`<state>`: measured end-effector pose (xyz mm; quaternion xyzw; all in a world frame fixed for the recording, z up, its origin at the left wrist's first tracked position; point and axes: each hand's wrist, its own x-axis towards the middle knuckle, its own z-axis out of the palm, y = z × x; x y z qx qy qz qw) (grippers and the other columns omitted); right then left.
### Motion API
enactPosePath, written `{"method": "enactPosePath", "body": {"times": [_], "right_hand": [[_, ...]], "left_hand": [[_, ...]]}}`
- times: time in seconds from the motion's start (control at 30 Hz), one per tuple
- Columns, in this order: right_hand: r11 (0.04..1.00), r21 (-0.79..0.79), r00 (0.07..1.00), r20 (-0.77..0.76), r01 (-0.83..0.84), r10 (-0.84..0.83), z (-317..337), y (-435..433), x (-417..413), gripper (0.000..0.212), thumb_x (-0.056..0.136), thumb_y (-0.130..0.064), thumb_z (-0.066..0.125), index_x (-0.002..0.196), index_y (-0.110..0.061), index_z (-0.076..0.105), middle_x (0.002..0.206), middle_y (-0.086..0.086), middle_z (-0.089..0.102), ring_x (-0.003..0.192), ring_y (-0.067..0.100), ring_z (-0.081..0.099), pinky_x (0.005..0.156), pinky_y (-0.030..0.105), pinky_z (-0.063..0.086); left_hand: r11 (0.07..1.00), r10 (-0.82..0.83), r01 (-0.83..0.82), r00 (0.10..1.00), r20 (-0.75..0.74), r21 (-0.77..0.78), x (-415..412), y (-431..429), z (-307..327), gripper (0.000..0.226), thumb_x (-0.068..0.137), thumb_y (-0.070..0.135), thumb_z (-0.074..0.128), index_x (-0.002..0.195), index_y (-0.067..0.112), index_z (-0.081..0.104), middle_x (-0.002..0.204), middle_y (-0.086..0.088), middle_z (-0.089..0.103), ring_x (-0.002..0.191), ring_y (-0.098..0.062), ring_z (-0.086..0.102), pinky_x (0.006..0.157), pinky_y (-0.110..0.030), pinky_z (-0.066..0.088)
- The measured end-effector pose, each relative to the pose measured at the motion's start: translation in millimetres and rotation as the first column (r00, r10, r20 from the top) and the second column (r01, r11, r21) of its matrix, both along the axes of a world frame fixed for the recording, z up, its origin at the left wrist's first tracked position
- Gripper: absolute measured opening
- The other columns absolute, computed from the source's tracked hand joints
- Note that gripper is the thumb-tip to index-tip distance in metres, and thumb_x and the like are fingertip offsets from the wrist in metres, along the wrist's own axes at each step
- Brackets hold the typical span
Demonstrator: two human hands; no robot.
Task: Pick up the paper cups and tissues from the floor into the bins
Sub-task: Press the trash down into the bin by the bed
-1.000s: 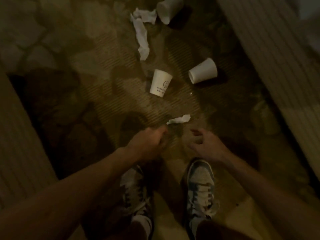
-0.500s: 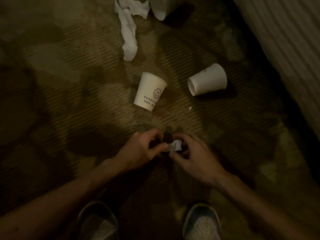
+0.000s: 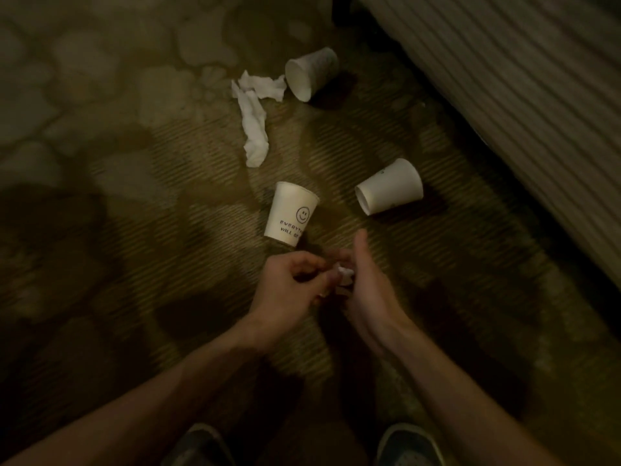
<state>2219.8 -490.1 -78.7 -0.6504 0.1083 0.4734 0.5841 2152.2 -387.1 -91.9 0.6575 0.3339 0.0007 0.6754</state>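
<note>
A small crumpled tissue scrap (image 3: 345, 272) sits between my two hands just above the carpet. My left hand (image 3: 289, 284) pinches it with curled fingers. My right hand (image 3: 364, 284) cups it from the right, thumb raised. Just beyond them a paper cup with a smiley face (image 3: 291, 212) lies on its side. A plain paper cup (image 3: 389, 186) lies to its right, mouth toward the left. A third cup (image 3: 311, 74) lies farther away, next to a long twisted tissue (image 3: 254, 119). No bin is in view.
The floor is dim patterned carpet (image 3: 134, 196). A ribbed fabric edge, like bedding (image 3: 521, 95), runs diagonally along the right side. My two shoes (image 3: 408, 445) show at the bottom edge.
My hands have kept the tissue scrap between them and bunched it smaller. The view has tilted so the far cup and whole long tissue show; the shoes sit lower in the frame.
</note>
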Motion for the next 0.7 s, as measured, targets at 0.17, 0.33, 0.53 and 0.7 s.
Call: {"method": "enactPosePath", "body": {"times": [0.17,0.33,0.53,0.7], "right_hand": [[0.996,-0.075,0.999,-0.018,0.037,-0.038,7,12,2,0.056,0.094,-0.068,0.027,0.098,-0.028,0.065,0.109,0.001,0.069,0.102,0.015,0.065,0.090,0.036,0.054],[0.919,-0.135,0.922,-0.064,0.370,-0.381,-4,-4,37,0.071,0.095,-0.067,0.030,0.130,-0.012,0.058,0.123,0.012,0.066,0.113,0.029,0.062,0.103,0.047,0.047],[0.942,-0.085,0.943,-0.049,0.324,-0.328,-10,-3,86,0.091,0.082,-0.079,0.046,0.153,-0.026,0.026,0.131,0.003,0.054,0.103,0.021,0.058,0.079,0.035,0.048],[0.851,-0.223,0.870,-0.023,0.475,-0.492,-19,33,116,0.114,0.065,-0.064,0.080,0.153,-0.022,0.020,0.146,0.009,0.039,0.129,0.034,0.044,0.095,0.058,0.047]], "left_hand": [[0.891,-0.328,0.332,0.942,-0.067,0.311,13,8,16,0.021,0.087,0.020,0.071,0.096,0.040,0.072,0.083,0.029,0.071,0.082,0.010,0.066,0.067,-0.007,0.049],[0.802,-0.513,0.497,0.857,-0.045,0.331,32,15,29,0.025,0.090,0.030,0.067,0.101,0.052,0.063,0.092,0.039,0.066,0.094,0.015,0.061,0.074,-0.001,0.043],[0.817,-0.073,0.075,0.997,-0.026,0.572,43,36,14,0.013,0.085,0.031,0.074,0.095,0.031,0.066,0.085,0.015,0.062,0.073,0.011,0.058,0.059,0.000,0.038],[0.779,0.017,0.050,0.995,-0.101,0.625,41,56,-2,0.039,0.082,0.038,0.076,0.113,0.028,0.054,0.109,0.003,0.054,0.105,-0.015,0.053,0.082,-0.025,0.046]]}}
